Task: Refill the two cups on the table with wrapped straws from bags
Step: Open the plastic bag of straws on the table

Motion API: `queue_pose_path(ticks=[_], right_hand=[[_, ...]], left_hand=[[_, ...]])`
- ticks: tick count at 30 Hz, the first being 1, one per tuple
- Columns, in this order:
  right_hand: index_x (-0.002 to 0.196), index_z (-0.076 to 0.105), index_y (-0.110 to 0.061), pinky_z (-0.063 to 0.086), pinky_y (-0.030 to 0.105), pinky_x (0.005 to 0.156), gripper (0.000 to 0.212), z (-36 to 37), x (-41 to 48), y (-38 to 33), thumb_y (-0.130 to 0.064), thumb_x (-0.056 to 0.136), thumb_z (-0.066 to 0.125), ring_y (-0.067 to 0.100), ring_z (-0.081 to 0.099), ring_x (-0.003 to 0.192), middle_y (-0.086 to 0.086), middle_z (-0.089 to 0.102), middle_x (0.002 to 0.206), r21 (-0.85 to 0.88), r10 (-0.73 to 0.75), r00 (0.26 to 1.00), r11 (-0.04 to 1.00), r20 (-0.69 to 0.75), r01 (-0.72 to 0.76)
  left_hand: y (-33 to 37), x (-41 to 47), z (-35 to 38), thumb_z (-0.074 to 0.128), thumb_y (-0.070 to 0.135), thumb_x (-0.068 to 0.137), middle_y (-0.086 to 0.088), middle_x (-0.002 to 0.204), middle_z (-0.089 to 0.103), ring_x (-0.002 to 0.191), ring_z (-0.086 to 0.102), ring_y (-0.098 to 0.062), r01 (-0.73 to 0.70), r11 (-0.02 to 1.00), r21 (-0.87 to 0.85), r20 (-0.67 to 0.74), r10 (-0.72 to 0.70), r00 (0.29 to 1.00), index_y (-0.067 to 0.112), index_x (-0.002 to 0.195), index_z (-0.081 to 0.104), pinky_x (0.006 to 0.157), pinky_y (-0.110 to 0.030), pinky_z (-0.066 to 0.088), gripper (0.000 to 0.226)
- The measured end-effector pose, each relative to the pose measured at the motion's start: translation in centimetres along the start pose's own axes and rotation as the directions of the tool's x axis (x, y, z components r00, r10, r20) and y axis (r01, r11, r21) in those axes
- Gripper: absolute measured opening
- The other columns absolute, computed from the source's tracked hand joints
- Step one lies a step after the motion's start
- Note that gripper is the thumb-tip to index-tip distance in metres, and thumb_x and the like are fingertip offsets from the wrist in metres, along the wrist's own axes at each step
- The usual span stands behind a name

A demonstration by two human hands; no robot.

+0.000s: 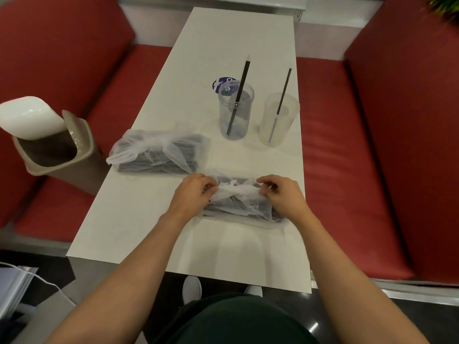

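Two thin white plastic bags of dark wrapped straws lie on the white table. The near bag is tied in a knot at its top. My left hand pinches the knot's left side and my right hand pinches its right side. The far bag, also knotted, lies to the left behind it. Further back stand a clear cup with one black wrapped straw and a frosted cup with one thinner straw.
A beige bin with a white swing lid stands left of the table. Red benches line both sides. A round blue sticker lies behind the clear cup. Papers and a white cable sit at the lower left.
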State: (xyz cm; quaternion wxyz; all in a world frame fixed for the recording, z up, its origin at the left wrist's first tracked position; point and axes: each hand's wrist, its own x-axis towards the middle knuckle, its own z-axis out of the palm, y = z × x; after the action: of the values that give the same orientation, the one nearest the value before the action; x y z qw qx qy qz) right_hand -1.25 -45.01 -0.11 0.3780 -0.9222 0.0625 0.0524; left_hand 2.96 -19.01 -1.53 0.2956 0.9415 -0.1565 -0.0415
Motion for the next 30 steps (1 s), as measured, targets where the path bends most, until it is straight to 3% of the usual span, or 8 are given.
queue_pose_path(ticks=[5, 8, 15, 18, 21, 24, 26, 30], right_hand=[[0.127, 0.073, -0.023, 0.038, 0.025, 0.096, 0.029, 0.4, -0.3, -0.7, -0.019, 0.098, 0.066, 0.015, 0.051, 0.112, -0.004, 0.063, 0.125, -0.023, -0.139, 0.990, 0.990, -0.036, 0.138], [0.135, 0.068, -0.023, 0.041, 0.032, 0.101, 0.035, 2.1, 0.2, -1.9, -0.024, 0.100, 0.063, 0.022, 0.049, 0.120, 0.001, 0.060, 0.131, -0.148, -0.206, 0.976, 0.966, 0.068, 0.214], [0.113, 0.078, -0.018, 0.047, 0.032, 0.083, 0.022, 0.3, 0.3, 0.4, -0.021, 0.101, 0.060, 0.024, 0.063, 0.104, 0.000, 0.064, 0.113, -0.149, -0.094, 0.994, 0.985, -0.051, 0.085], [0.136, 0.067, -0.019, 0.049, 0.036, 0.095, 0.037, -0.1, 0.4, -1.2, -0.030, 0.100, 0.062, 0.021, 0.060, 0.115, 0.001, 0.062, 0.129, -0.124, -0.205, 0.978, 0.970, 0.047, 0.209], [0.127, 0.073, -0.018, 0.053, 0.044, 0.094, 0.032, -0.2, 0.7, -1.9, -0.019, 0.098, 0.060, 0.028, 0.063, 0.111, 0.005, 0.070, 0.119, -0.194, -0.234, 0.955, 0.944, 0.183, 0.268], [0.110, 0.080, -0.015, 0.052, 0.037, 0.086, 0.025, -1.6, 0.7, 0.1, -0.012, 0.097, 0.059, 0.029, 0.067, 0.100, 0.006, 0.072, 0.107, -0.182, -0.160, 0.984, 0.968, 0.080, 0.172], [0.107, 0.080, -0.015, 0.048, 0.030, 0.081, 0.025, -2.6, 0.4, 1.5, -0.009, 0.097, 0.058, 0.027, 0.067, 0.097, 0.006, 0.071, 0.107, -0.141, -0.098, 0.995, 0.986, -0.016, 0.095], [0.126, 0.074, -0.014, 0.047, 0.030, 0.098, 0.037, -2.4, -0.1, 0.7, -0.005, 0.097, 0.053, 0.023, 0.061, 0.114, 0.005, 0.063, 0.128, -0.063, -0.125, 0.988, 0.991, -0.085, 0.120]], left_hand=[[2.0, -0.6, 0.2, 0.071, 0.029, 0.090, 0.008, 0.114, 0.059, 0.108, 0.055, -0.015, -0.070, 0.994, -0.083, -0.052, 0.066, 0.996, 0.023, 0.122, 0.068, 0.084, -0.034, 0.050, 0.033], [3.6, -0.4, 0.6, 0.069, 0.045, 0.092, 0.011, 0.121, 0.055, 0.113, 0.049, -0.010, -0.135, 0.987, 0.088, 0.054, 0.131, 0.990, 0.030, 0.131, 0.062, 0.081, -0.031, 0.049, 0.043], [1.8, -1.2, -0.6, 0.067, 0.026, 0.099, 0.002, 0.096, 0.071, 0.085, 0.064, -0.017, -0.106, 0.994, 0.022, -0.136, 0.108, 0.985, 0.016, 0.110, 0.075, 0.080, -0.041, 0.055, 0.017], [2.9, -1.3, -0.1, 0.069, 0.026, 0.098, 0.003, 0.094, 0.074, 0.081, 0.065, -0.012, -0.110, 0.993, -0.045, -0.112, 0.105, 0.988, 0.017, 0.110, 0.076, 0.080, -0.032, 0.054, 0.017], [3.6, -1.4, 0.3, 0.068, 0.027, 0.099, 0.005, 0.097, 0.076, 0.082, 0.067, -0.010, -0.105, 0.992, -0.063, -0.128, 0.096, 0.987, 0.017, 0.111, 0.076, 0.079, -0.022, 0.052, 0.018], [2.4, -2.1, -0.3, 0.068, 0.023, 0.099, 0.009, 0.097, 0.075, 0.082, 0.067, -0.002, -0.044, 0.994, -0.102, -0.195, 0.023, 0.981, 0.014, 0.111, 0.076, 0.077, -0.006, 0.047, 0.017], [1.4, -2.5, -0.8, 0.069, 0.016, 0.098, 0.010, 0.097, 0.072, 0.081, 0.065, 0.001, 0.011, 0.987, -0.157, -0.252, -0.051, 0.966, 0.015, 0.107, 0.077, 0.076, -0.010, 0.052, 0.012], [2.4, -2.3, -1.2, 0.061, 0.010, 0.093, 0.005, 0.101, 0.071, 0.090, 0.065, -0.002, 0.105, 0.954, -0.280, -0.173, -0.158, 0.972, 0.020, 0.091, 0.076, 0.079, -0.009, 0.048, 0.019]])
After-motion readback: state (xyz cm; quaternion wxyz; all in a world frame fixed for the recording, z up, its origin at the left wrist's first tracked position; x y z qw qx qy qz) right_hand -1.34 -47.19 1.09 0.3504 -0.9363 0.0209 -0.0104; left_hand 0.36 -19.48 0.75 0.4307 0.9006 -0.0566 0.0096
